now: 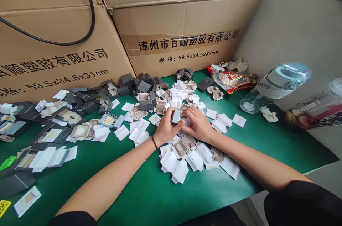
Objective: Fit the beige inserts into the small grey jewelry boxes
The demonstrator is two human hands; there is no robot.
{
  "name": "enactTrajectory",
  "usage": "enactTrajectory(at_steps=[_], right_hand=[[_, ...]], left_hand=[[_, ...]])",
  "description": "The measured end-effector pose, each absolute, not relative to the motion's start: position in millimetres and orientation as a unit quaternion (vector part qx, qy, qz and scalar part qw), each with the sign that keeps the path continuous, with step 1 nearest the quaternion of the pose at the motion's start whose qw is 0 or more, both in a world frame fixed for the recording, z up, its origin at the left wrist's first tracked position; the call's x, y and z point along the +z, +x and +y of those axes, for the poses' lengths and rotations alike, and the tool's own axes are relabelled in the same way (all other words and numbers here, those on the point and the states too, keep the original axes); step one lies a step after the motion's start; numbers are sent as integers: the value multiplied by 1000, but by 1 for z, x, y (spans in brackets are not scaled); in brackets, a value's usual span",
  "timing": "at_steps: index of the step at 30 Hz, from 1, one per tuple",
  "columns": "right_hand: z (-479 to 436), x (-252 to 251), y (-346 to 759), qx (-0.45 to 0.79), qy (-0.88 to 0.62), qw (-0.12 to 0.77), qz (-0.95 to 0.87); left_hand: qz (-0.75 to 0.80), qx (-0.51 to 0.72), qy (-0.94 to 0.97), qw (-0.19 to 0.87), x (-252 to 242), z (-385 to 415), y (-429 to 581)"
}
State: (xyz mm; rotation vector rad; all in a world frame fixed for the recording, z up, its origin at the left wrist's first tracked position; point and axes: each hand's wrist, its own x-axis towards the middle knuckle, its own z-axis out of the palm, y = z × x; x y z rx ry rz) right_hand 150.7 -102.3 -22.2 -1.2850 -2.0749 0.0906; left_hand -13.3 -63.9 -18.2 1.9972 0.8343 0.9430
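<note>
Small gray box (175, 116), held above the green tabletop (141, 195), partly covered by fingers. The left carton (61, 67) has lettering cut off; the left hand (168, 128) grips the box; the right carton (181, 17) reads "59.5x34.5x31cm"; the right hand (200, 123) curls close, any hold hidden; a clear drinking bottle (275, 85) bears blurred print.

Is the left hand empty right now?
No, the left hand holds a small grey box between its thumb and fingers.
</note>
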Motion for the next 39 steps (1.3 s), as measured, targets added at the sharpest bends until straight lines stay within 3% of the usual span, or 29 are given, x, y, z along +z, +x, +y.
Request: enactTrajectory(at_steps=[15,39], right_hand=[[-104,-22,149,7,-481,389,-786],[-102,-22,150,71,-460,384,-798]], left_hand=[[298,416,772,378,-25,-62,-13],[314,400,767,392,-22,-63,-13]])
